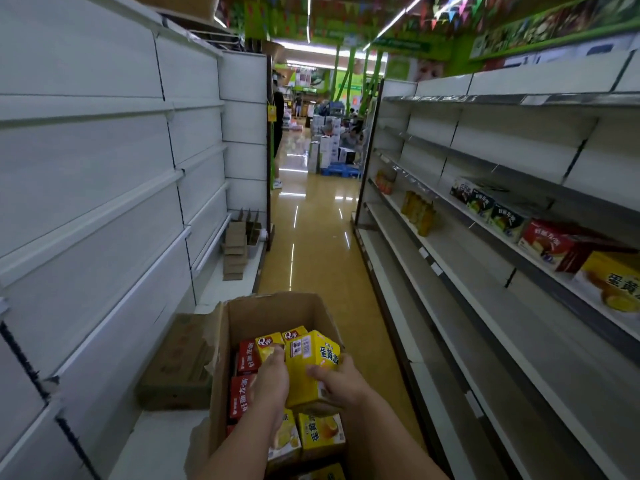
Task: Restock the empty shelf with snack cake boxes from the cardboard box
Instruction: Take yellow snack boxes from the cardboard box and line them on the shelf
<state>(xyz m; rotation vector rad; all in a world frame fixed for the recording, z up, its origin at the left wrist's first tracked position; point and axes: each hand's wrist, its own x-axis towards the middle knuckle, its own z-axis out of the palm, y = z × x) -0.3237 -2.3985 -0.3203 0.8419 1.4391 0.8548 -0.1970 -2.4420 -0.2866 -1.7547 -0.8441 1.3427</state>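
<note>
An open cardboard box (266,311) stands in the aisle just ahead of me, holding several yellow and red snack cake boxes. Both hands hold one yellow snack cake box (310,358) raised above the others. My left hand (272,379) grips its left side. On its right side, my right hand (337,382) curls round the lower edge. Red boxes (242,393) sit along the carton's left side. The mostly bare shelf (485,258) on the right carries a few snack boxes: a yellow one (613,285), a red one (554,247) and dark ones (491,206).
White shelving runs along the left, with a closed brown carton (176,362) and folded cardboard pieces (237,247) on its bottom ledge. The glossy yellow floor (311,237) runs down the aisle. A person (277,133) stands at the far end near stacked goods on a blue pallet (341,171).
</note>
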